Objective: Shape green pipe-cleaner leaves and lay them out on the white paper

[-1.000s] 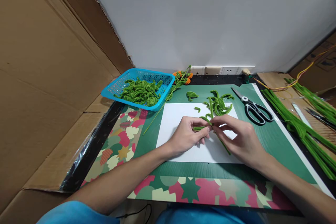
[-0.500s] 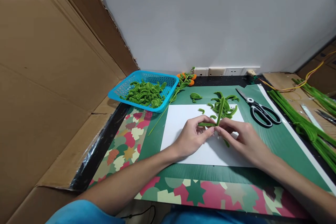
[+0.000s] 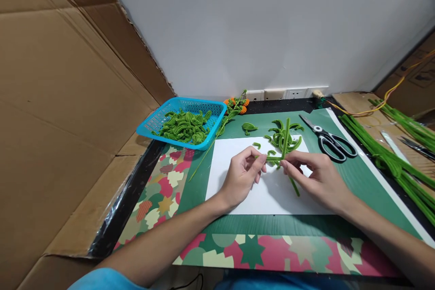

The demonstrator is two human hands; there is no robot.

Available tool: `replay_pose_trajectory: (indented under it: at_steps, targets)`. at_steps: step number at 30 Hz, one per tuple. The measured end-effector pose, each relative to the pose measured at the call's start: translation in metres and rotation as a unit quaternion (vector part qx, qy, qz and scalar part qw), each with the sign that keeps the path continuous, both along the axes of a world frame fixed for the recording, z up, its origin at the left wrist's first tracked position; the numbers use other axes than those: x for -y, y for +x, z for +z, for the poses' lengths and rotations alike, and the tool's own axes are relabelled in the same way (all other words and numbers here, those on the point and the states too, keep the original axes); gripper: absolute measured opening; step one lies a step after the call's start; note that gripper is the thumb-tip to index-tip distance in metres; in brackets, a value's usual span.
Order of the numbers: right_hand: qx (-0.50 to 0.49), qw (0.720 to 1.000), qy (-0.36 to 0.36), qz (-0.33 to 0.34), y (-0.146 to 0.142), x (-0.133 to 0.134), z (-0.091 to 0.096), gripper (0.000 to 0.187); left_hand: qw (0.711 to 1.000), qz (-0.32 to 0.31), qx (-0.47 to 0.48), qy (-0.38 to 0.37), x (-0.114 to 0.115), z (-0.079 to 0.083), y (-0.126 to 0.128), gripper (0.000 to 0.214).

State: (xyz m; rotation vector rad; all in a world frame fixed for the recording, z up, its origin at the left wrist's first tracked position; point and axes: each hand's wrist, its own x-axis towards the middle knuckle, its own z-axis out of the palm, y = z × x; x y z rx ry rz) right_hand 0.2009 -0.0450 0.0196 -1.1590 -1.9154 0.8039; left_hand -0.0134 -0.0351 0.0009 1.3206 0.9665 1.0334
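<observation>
Between my two hands is a green pipe cleaner [image 3: 286,138], bent, with one stretch standing up and another running sideways. My left hand [image 3: 242,170] pinches the sideways stretch near its left end. At the bend, my right hand [image 3: 314,174] grips it between thumb and fingertips. A green length [image 3: 294,186] hangs below my right fingers; whether it joins the held piece I cannot tell. Just beyond lies a heap of curled green pipe cleaner pieces [image 3: 280,132] on and behind the white paper [image 3: 248,204], with small cut bits [image 3: 257,145] beside it.
A blue basket [image 3: 207,145] of green leaf shapes stands at back left, beside orange flowers [image 3: 243,109] on green stems. Black-handled scissors [image 3: 335,145] lie right of the paper. Long green pipe cleaner bundles [image 3: 394,165] lie far right. A cardboard wall [image 3: 68,113] rises on the left.
My left hand has moved left, away from my right fingers, along the sideways stretch. My right hand still grips the bend. The whole view has shifted slightly.
</observation>
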Motion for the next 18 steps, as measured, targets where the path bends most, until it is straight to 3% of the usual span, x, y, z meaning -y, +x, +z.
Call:
replay_pose_trajectory:
  at_steps: [6,14,18]
  targets:
    - [-0.053,0.997,-0.056,-0.031,0.0002,-0.0029,0.0006,0.039,1.000,-0.015,-0.011,-0.003,0.0032,0.0037,0.0001,0.043]
    - [-0.124,0.968,-0.202,0.076,0.0003,-0.0077,-0.0024,0.044,1.000,0.005,-0.021,-0.002,0.0033,0.0029,-0.0004,0.041]
    - [-0.213,0.955,-0.206,0.034,0.0005,-0.0072,-0.0004,0.038,1.000,-0.021,-0.011,0.000,0.0037,0.0054,-0.0010,0.038]
